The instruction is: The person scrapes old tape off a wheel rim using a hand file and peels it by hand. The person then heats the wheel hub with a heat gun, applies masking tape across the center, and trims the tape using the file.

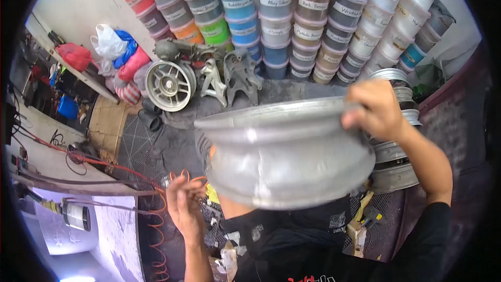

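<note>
A bare silver-grey wheel rim (282, 151) is held up in front of my body, its barrel facing me and its far edge slightly tilted. My right hand (376, 107) is closed around the rim's upper right edge, partly blurred by motion. To the left of the rim, my left hand (187, 203) is raised with fingers apart and slightly bent, not touching it. Close behind those fingers runs an orange coiled air hose (157, 219). The rim hides part of my body and the floor behind it.
Labelled plastic tubs (274, 2) are stacked along the back wall. A spoked wheel (169, 86) and grey metal brackets (213, 81) stand before them. More rims (394, 175) are piled at right. Plastic bags (109, 42) lie at left; a power tool (371, 215) sits low right.
</note>
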The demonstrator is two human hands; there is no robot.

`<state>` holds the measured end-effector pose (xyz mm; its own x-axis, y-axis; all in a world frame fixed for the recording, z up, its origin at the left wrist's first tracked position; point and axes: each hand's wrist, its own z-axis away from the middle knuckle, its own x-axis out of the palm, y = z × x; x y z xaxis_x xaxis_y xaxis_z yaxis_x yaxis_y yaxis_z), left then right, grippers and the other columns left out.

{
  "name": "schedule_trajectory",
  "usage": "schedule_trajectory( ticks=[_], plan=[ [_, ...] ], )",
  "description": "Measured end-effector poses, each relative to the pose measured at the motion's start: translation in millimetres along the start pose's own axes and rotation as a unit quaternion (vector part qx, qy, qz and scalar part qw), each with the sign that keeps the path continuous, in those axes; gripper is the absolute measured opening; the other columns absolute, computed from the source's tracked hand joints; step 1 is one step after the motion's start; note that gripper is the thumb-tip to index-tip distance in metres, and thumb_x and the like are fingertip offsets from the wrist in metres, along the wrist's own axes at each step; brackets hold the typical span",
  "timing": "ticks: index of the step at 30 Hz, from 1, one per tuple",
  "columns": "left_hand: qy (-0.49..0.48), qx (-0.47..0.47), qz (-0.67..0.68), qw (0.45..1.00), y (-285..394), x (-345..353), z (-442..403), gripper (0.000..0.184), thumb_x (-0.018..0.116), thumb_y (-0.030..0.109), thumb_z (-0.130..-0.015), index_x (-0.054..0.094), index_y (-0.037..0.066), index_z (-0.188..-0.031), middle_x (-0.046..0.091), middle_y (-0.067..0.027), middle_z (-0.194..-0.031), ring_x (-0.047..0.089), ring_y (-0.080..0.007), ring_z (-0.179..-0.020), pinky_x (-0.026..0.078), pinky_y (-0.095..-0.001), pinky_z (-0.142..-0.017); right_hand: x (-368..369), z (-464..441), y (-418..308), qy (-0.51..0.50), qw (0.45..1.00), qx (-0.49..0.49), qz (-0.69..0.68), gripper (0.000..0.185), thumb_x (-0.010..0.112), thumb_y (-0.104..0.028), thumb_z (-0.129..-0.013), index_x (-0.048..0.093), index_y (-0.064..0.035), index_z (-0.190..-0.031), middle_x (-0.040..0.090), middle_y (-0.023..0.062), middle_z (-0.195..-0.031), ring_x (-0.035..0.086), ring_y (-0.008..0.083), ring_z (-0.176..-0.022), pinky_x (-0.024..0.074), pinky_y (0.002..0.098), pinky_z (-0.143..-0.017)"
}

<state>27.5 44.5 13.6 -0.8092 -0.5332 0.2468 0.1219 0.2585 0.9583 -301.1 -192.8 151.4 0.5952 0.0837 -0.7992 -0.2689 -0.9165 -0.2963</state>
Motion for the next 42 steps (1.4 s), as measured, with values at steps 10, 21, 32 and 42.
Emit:
schedule_trajectory(
  ticks=[10, 21, 32, 42],
  plan=[
    [-0.172, -0.192, -0.076, 0.963, -67.6, 29.0, 20.8, 0.019, 0.051, 0.009, -0.102, 0.05, -0.003, -0.116, 0.067, -0.0159, -0.089, 0.067, -0.0175, -0.077, 0.055, -0.0292, -0.068, 29.7, -58.9, 117.3, -0.013, 0.934, 0.348, -0.076, 0.049, 0.064, -0.037, -0.096, 0.057, 0.0026, -0.069, 0.043, -0.0041, -0.061, 0.037, 0.008, -0.06, 0.034, 0.0312, -0.053],
    [-0.194, -0.001, -0.269, 0.943, -95.0, 25.6, 4.1, 0.018, 0.063, 0.002, -0.094, 0.054, -0.005, -0.108, 0.068, -0.0122, -0.072, 0.07, -0.0169, -0.063, 0.055, -0.0272, -0.054, 97.1, 56.9, 273.1, 0.2, 0.713, 0.62, -0.26, 0.028, 0.067, -0.025, -0.095, 0.064, 0.0021, -0.087, 0.065, 0.0049, -0.078, 0.059, 0.0132, -0.065, 0.0502, 0.0311, -0.063],
    [-0.145, -0.019, -0.309, 0.94, -96.8, 27.1, 5.0, 0.016, 0.064, 0.002, -0.092, 0.057, -0.002, -0.105, 0.068, -0.0126, -0.073, 0.067, -0.0169, -0.061, 0.054, -0.0296, -0.055, 170.6, 207.2, 454.9, 0.542, 0.381, 0.665, -0.346, 0.026, 0.059, -0.014, -0.097, 0.058, -0.0085, -0.123, 0.064, 0.0104, -0.12, 0.065, 0.0276, -0.106, 0.0569, 0.0482, -0.086],
    [-0.167, -0.019, -0.343, 0.924, -95.8, 38.0, -2.5, 0.017, 0.064, 0.002, -0.092, 0.055, -0.002, -0.106, 0.067, -0.013, -0.068, 0.065, -0.0171, -0.058, 0.054, -0.0299, -0.055, 196.7, 214.7, 504.6, 0.646, 0.331, 0.593, -0.349, 0.022, 0.054, -0.017, -0.101, 0.056, -0.0024, -0.117, 0.066, 0.0121, -0.113, 0.068, 0.0267, -0.097, 0.0612, 0.0427, -0.08]
  ],
)
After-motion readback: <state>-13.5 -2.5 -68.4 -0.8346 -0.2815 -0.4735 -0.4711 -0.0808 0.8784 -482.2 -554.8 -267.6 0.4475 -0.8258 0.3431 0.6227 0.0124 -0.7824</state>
